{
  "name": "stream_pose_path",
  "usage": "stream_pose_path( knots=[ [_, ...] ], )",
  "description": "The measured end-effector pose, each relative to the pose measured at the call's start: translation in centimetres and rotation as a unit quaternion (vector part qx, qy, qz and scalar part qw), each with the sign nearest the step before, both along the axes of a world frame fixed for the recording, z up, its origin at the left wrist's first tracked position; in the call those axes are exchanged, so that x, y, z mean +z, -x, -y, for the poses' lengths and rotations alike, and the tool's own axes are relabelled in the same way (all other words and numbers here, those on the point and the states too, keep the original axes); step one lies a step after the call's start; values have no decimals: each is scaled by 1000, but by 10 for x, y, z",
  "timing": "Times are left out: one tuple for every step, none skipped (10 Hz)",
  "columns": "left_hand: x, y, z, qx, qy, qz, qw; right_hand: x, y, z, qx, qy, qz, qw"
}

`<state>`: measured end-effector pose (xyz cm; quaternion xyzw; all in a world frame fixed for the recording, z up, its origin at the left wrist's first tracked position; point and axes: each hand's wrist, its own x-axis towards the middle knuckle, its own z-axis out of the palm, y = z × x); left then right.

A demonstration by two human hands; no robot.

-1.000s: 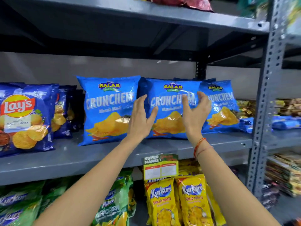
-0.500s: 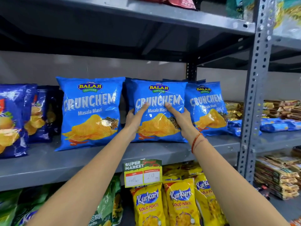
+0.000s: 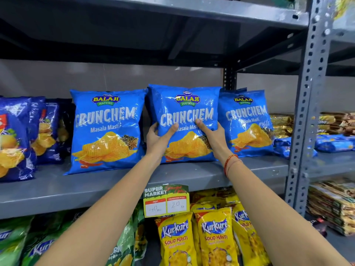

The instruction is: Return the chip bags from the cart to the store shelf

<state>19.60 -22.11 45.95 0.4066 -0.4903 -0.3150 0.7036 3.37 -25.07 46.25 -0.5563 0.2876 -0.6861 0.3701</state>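
Blue and glossy, the middle chip bag (image 3: 184, 120) stands upright on the grey shelf (image 3: 115, 181), between two matching bags, a left bag (image 3: 107, 129) and a right bag (image 3: 246, 121). The left hand (image 3: 159, 140) and right hand (image 3: 214, 138) clasp its lower sides, thumbs pressed on the front. The bag looks puffy and light, so on letting go it may tip forward off the shelf if its base is not seated flat. Squeezing hard could crush the chips. A careless pull-back could brush the neighbours and topple them. The cart is out of view, so how many bags remain cannot be judged.
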Motion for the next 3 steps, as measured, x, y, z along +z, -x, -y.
stream_pose_path(
  knots=[
    [-4, 2, -7, 75, 0, 60, 995, -3, 2, 0, -22, -5, 8, 1000],
    [-9, 3, -17, 139, 43, 125, 981, -5, 2, -8, -73, 7, 1, 997],
    [-9, -1, -36, 170, 93, 148, 970, -3, 6, -25, -143, 32, -1, 989]
  ],
)
